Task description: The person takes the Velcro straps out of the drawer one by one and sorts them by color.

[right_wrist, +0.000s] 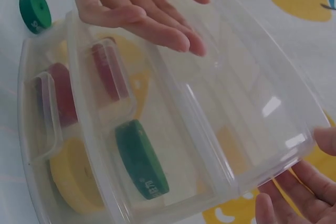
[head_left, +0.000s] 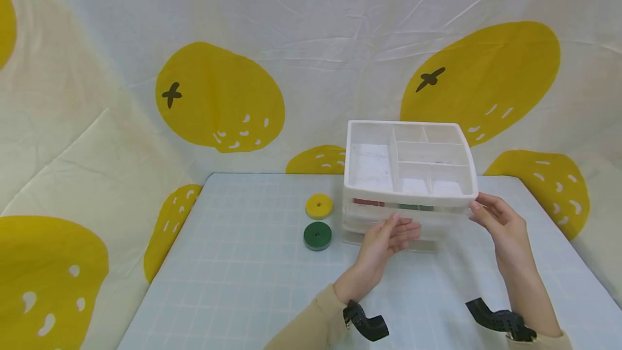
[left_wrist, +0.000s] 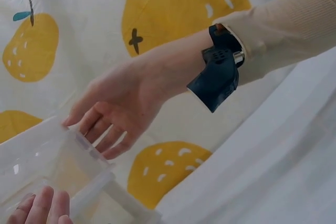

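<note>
A white plastic drawer organizer (head_left: 408, 196) with a compartmented top stands at the back right of the table. My left hand (head_left: 387, 237) is in front of its drawers, palm turned up and fingers extended, holding nothing. At the organizer's right front corner is my right hand (head_left: 500, 224), its thumb and loosely bent fingers touching the edge. Through the clear drawers the right wrist view shows a green disc (right_wrist: 142, 158), a yellow disc (right_wrist: 76, 177) and two red discs, one (right_wrist: 63, 95) in the lower drawer and another (right_wrist: 109, 69) above it.
Left of the organizer, a yellow disc (head_left: 319, 206) and a green disc (head_left: 317, 236) lie on the table (head_left: 243, 274), which has a pale checked cover. Cloth (head_left: 320, 74) printed with yellow fruit hangs behind and beside it.
</note>
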A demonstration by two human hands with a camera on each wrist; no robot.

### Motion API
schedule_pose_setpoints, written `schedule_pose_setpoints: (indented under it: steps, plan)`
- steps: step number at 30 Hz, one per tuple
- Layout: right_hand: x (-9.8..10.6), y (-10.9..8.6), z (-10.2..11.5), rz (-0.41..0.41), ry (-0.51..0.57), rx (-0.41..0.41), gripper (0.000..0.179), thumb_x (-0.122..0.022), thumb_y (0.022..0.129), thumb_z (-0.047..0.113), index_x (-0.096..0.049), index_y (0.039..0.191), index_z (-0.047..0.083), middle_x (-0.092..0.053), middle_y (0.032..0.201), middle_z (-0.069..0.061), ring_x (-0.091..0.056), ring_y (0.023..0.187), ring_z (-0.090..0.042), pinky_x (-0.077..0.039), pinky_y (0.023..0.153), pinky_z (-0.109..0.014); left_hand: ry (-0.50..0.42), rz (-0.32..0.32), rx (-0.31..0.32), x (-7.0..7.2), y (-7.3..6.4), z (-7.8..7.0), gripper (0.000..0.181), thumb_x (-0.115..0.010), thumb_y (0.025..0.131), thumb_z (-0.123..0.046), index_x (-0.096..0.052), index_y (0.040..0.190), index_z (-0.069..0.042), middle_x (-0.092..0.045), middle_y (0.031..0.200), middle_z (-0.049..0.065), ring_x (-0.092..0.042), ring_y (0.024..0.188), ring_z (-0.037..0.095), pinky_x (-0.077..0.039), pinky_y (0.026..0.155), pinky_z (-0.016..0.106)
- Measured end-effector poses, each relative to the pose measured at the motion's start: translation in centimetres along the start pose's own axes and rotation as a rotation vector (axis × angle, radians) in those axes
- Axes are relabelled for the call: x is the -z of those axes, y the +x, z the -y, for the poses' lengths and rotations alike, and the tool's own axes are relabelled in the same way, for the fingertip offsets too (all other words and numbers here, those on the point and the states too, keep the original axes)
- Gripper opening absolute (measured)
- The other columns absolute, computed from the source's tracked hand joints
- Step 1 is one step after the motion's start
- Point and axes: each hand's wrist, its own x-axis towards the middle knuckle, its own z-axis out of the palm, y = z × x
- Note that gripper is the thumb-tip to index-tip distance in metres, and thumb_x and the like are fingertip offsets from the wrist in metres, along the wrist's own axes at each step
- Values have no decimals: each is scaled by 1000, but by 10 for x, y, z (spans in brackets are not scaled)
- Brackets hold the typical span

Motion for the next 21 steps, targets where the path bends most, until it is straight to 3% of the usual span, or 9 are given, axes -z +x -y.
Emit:
schedule_pose_setpoints:
  steps: [7,15,21]
  plan:
    - [0,1,0,0,65,-9,42,-61,93,33,-54,132,20,-55,114,26,-56,99,8,-6,117,-61,-36,-7,-19,-1,9,1,48,-55,90,-53,-69,111,-12,-72,113,4,-70,101,15,-50,75,21]
    - [0,0,0,5,93,-13,41,-62,93,32,-55,131,20,-56,114,25,-57,98,7,-4,118,-60,-56,-16,-26,-4,15,-3,44,-55,93,-47,-68,112,-9,-72,114,8,-70,103,18,-51,77,21]
    - [-1,1,2,10,105,-16,41,-62,93,32,-55,131,20,-56,114,25,-58,99,6,-1,117,-62,-33,-24,3,-4,14,1,46,-55,92,-50,-69,110,-11,-73,110,7,-71,101,17,-52,79,23]
